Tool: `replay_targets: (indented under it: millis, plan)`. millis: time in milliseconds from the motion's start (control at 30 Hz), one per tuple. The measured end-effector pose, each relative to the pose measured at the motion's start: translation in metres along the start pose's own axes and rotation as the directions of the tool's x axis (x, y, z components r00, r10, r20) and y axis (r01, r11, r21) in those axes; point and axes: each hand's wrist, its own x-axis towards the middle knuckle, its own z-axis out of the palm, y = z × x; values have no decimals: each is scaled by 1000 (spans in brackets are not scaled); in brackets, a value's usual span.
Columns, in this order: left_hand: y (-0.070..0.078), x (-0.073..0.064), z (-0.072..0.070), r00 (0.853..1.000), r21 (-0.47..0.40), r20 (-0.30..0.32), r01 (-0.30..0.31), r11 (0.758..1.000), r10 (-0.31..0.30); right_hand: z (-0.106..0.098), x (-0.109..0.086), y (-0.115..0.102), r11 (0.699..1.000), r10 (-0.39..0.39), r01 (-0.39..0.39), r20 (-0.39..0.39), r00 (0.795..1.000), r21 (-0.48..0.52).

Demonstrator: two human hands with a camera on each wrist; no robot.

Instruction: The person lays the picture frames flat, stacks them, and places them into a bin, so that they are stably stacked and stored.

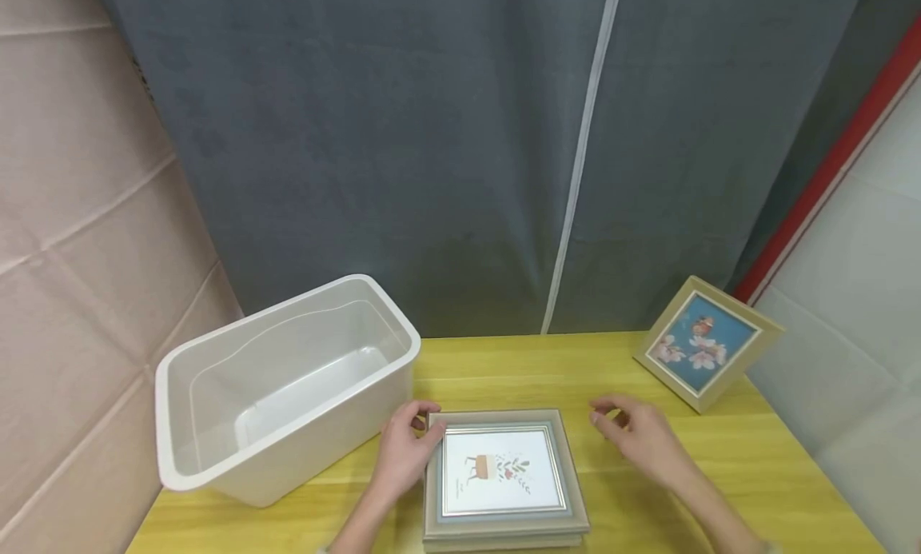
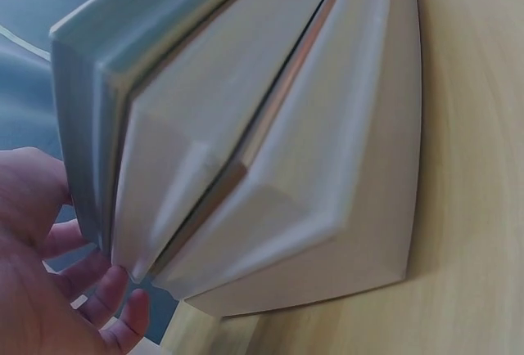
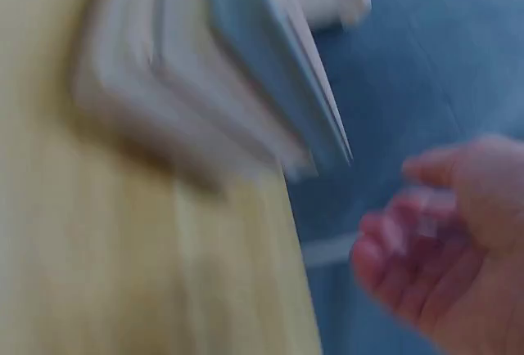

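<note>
One beige, rectangular picture frame (image 1: pixel 708 344) stands beyond the empty, relaxed right hand (image 1: pixel 643 438); we judge the silvery-beige frame stack (image 1: pixel 507 470), corner-gripped by the left hand (image 1: pixel 405 448), as remaining.

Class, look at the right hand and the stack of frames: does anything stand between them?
Nothing visible does. Between the right hand and the stack only bare table shows. The left hand touches the stack's opposite side, and the blossom picture stands off beyond the right hand.
</note>
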Motion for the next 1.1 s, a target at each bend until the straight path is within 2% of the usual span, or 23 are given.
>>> replay_targets:
  millis: [33, 67, 100, 133, 200, 233, 267, 333, 433, 500, 633, 733, 867, 933, 1100]
  plan:
    - [-1, 0, 0, 1000, -1, 2, -4, 1000, 4, -10, 6, 9, 995, -94, 92, -35, 995, -47]
    - [-2, 0, 0, 1000, -1, 4, -6, 1000, 6, -21, 12, 20, 978, -186, 178, -74, 980, -105]
    - [-2, 0, 0, 1000, -3, 7, -9, 1000, 9, -33, 19, 30, 952, -276, 254, -118, 954, -173]
    - [-3, 0, 0, 1000, -7, 7, -12, 1000, 12, -44, 28, 40, 917, -362, 319, -165, 917, -239]
    - [-4, 1, 0, 1000, -16, 12, -15, 1000, 15, -69, 44, 60, 861, -453, 354, -235, 860, -365]
    - [-5, 1, -1, 1000, -20, 16, -14, 1000, 14, -82, 52, 68, 845, -471, 344, -264, 842, -411]
    - [-5, 1, -1, 1000, -25, 21, -13, 1000, 13, -94, 59, 75, 843, -461, 312, -288, 839, -439]
    - [-7, 0, -2, 999, -30, 32, -10, 1000, 11, -115, 71, 86, 859, -384, 209, -316, 868, -467]
    - [-8, 0, -4, 999, -33, 40, -4, 999, 5, -139, 85, 97, 887, -204, 36, -321, 925, -460]
    - [-8, 0, -5, 999, -38, 41, -3, 999, 4, -150, 92, 102, 888, -79, -71, -303, 950, -454]
    - [-7, 0, -6, 999, -45, 50, -13, 999, 15, -162, 98, 109, 872, 17, -140, -257, 966, -470]
    - [-7, -1, -6, 998, -52, 61, -18, 998, 21, -165, 97, 112, 848, 46, -146, -204, 978, -510]
    - [-7, -1, -8, 997, -77, 71, -9, 997, 15, -166, 94, 113, 824, 97, -171, -162, 982, -541]
    - [-8, -1, -9, 997, -87, 74, -6, 996, 12, -165, 93, 112, 828, 99, -176, -169, 981, -533]
    - [-8, 0, -11, 997, -95, 82, 1, 996, 7, -168, 91, 110, 873, 51, -136, -189, 981, -469]
